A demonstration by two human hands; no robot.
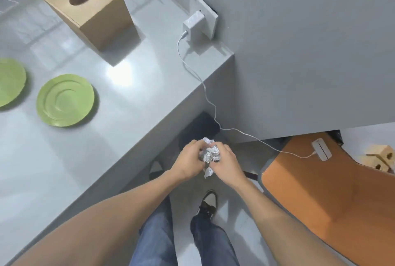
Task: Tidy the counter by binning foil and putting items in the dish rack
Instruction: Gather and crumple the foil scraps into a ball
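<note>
Both sets of fingers were curled tight around a crumpled ball of foil (210, 153), the left hand (188, 163) and right hand (227, 164) pressing it between them just off the counter's (89, 158) edge, above a dark bin (199, 127) whose contents could not be made out. On the counter lay two empty green plates (65, 100) and a wooden tissue box (89, 6), nothing showing in its oval opening.
</note>
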